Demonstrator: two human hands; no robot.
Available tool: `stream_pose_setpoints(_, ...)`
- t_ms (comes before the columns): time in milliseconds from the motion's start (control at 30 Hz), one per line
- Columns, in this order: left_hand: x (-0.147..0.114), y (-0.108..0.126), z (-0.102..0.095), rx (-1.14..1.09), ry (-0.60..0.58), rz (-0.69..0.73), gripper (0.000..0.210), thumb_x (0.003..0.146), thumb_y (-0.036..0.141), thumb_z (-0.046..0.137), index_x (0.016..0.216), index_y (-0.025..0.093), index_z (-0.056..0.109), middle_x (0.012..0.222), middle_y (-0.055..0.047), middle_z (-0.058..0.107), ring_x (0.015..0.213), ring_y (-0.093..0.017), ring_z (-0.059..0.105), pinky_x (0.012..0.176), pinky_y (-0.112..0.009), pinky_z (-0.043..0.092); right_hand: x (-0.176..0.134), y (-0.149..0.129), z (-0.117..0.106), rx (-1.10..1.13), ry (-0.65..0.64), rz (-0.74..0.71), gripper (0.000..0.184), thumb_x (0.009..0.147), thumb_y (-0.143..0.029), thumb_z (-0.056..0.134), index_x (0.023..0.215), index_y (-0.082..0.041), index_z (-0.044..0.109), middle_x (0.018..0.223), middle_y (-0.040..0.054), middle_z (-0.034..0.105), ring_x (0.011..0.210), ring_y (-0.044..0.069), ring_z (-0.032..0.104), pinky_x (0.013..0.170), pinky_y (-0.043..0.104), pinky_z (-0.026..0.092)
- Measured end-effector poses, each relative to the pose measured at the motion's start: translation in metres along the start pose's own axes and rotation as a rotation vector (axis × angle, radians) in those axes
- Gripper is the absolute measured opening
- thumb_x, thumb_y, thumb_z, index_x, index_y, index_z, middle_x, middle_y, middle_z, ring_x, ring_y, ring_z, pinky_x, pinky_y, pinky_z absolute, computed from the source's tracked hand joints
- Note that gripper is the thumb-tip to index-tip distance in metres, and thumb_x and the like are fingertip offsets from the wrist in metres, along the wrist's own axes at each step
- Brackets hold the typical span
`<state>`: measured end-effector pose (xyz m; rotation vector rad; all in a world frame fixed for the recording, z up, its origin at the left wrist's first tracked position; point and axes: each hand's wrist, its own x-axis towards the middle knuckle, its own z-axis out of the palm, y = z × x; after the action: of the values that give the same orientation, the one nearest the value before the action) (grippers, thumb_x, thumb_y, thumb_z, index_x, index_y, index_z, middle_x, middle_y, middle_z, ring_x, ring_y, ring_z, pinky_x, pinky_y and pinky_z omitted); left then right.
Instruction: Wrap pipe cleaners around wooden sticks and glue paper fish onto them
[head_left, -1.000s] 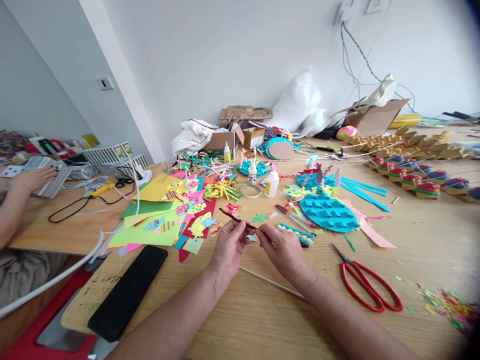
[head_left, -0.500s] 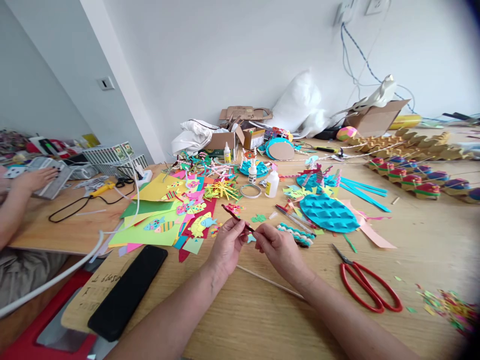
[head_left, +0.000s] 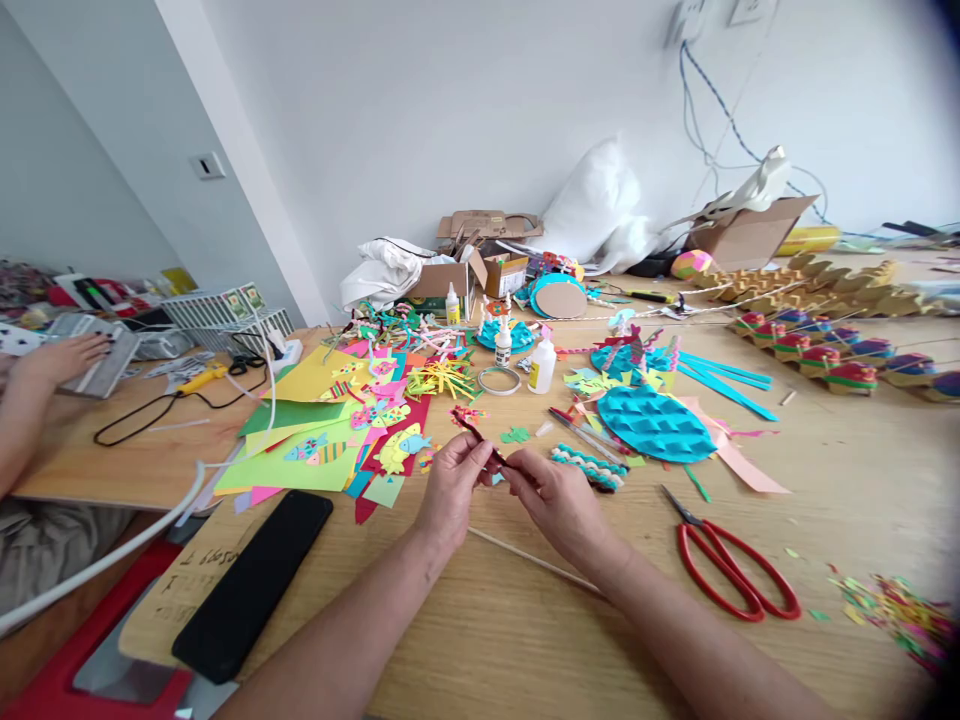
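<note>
Pinching a slender, dark strip (head_left: 469, 427); bare fingers (head_left: 528, 467) bent

Left hand (head_left: 450, 495) and right hand (head_left: 561, 503) pinch thin dark-red strip (head_left: 472, 430) above counter (head_left: 480, 650); red-handled scissors (head_left: 712, 537) lie to the right.

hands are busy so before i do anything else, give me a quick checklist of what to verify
1. Dark strip held: ok, pinched by the left hand and right hand.
2. Strip's far end free: ok, it sticks out beyond the left thumb.
3. Strip's near end neat: cannot tell, the right hand hides it.
4. Space under the hands clear: not ok, a thin pale rod runs beneath the right forearm.
5. Scissors away from both hands: ok, lying to the right.
6. Larger glue bottle upright: ok.
</note>
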<state>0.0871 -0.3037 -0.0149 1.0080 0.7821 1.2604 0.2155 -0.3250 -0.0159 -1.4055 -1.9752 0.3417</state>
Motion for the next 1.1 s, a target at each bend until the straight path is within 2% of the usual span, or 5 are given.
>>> stream_pose_setpoints(267, 0.001, 0.000, -0.002, -0.185, -0.034, -0.132, 0.015, 0.067, 0.026, 0.064, 0.065, 0.014, 0.056, 0.061, 0.002, 0.053, 0.055, -0.005, 0.045, 0.053, -0.016, 0.034, 0.006, 0.001, -0.008, 0.103, -0.041, 0.006, 0.021, 0.080, -0.024, 0.042, 0.060, -0.020, 0.048, 0.053, -0.0015, 0.057, 0.050, 0.011, 0.053, 0.050, 0.021, 0.035)
stream_pose_setpoints(567, 0.005, -0.009, -0.005, 0.219, 0.066, 0.227, 0.022, 0.075, 0.026, 0.054, 0.057, 0.015, 0.047, 0.053, 0.005, 0.044, 0.054, -0.007, 0.039, 0.054, -0.019, 0.032, 0.001, -0.011, -0.001, 0.400, -0.088, 0.174, 0.021, 0.079, -0.027, 0.044, 0.059, -0.020, 0.047, 0.048, -0.0036, 0.055, 0.043, 0.010, 0.050, 0.045, 0.020, 0.037)
stream_pose_setpoints(700, 0.004, -0.008, -0.004, 0.089, 0.035, 0.086, 0.018, 0.073, 0.026, 0.056, 0.061, 0.015, 0.050, 0.056, 0.004, 0.047, 0.054, -0.006, 0.041, 0.053, -0.019, 0.033, 0.002, -0.009, 0.001, 0.439, -0.089, 0.221, 0.020, 0.078, -0.027, 0.044, 0.059, -0.020, 0.048, 0.048, -0.0034, 0.054, 0.043, 0.011, 0.050, 0.045, 0.021, 0.037)
stream_pose_setpoints(933, 0.002, -0.004, -0.002, -0.251, -0.025, -0.128, 0.017, 0.066, 0.025, 0.065, 0.063, 0.014, 0.052, 0.058, 0.004, 0.050, 0.052, -0.004, 0.043, 0.052, -0.017, 0.034, 0.005, 0.002, 0.000, 0.513, -0.137, 0.170, 0.020, 0.077, -0.027, 0.044, 0.059, -0.020, 0.046, 0.049, -0.0035, 0.054, 0.046, 0.010, 0.050, 0.046, 0.021, 0.038)
stream_pose_setpoints(1100, 0.001, -0.005, -0.001, -0.093, -0.027, -0.012, 0.016, 0.070, 0.026, 0.062, 0.064, 0.014, 0.054, 0.058, 0.003, 0.051, 0.054, -0.005, 0.043, 0.053, -0.017, 0.034, 0.006, 0.002, 0.000, 0.490, -0.103, 0.142, 0.013, 0.076, -0.027, 0.046, 0.067, -0.019, 0.051, 0.057, -0.0017, 0.058, 0.054, 0.012, 0.053, 0.052, 0.023, 0.040)
